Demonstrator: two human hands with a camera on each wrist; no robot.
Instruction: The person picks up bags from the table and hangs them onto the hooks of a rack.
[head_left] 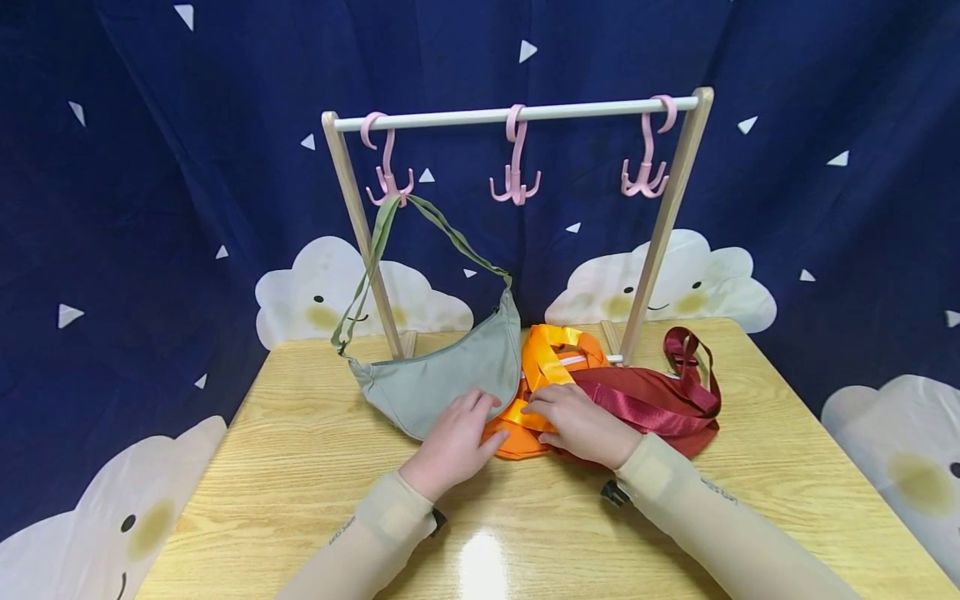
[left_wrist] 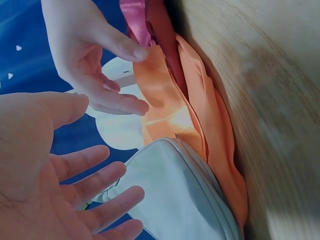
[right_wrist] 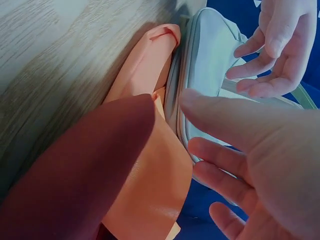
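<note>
A grey-green shoulder bag point(head_left: 442, 379) hangs by its strap from the left pink hook point(head_left: 390, 179), its lower part down at the table. My left hand point(head_left: 461, 437) is in front of this bag, fingers spread and holding nothing in the left wrist view. An orange bag point(head_left: 517, 446) with a shiny orange strap point(head_left: 551, 358) lies beside it, partly covered. My right hand point(head_left: 581, 421) is over the orange strap, thumb and fingers apart in the right wrist view; whether it touches the strap I cannot tell. Under and right of that hand lies a dark red bag point(head_left: 693, 437) with a looped strap.
A wooden rack with a white rail point(head_left: 450, 118) stands at the back of the table point(head_left: 300, 467). Two more pink hooks hang from it, a middle hook point(head_left: 516, 171) and a right hook point(head_left: 647, 167). Behind is a dark blue curtain point(head_left: 825, 208) with clouds.
</note>
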